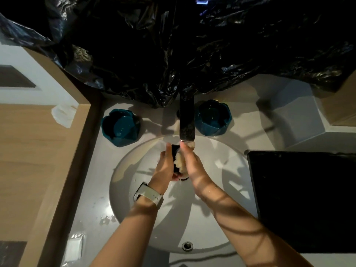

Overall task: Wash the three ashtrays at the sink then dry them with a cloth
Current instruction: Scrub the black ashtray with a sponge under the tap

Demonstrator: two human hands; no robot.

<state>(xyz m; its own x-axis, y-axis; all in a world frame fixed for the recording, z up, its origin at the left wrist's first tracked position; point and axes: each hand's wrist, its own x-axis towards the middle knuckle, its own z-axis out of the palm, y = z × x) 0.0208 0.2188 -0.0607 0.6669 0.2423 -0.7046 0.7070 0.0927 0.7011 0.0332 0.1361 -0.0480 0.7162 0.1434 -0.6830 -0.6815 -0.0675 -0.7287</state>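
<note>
Head view: under the faucet point(186, 120), the left hand point(166, 166) grips a dark ashtray point(175, 160) while the right hand point(189, 162) presses a pale sponge point(180, 161) on it; two teal ashtrays point(120, 129) point(212, 117) flank the faucet on the worktop point(92, 189).

No legible text, label, brand, number or sign in the head view. None readable on either glossy teal faceted ceramic ashtray point(120, 130) or the dark metal tap spout point(186, 120).
</note>
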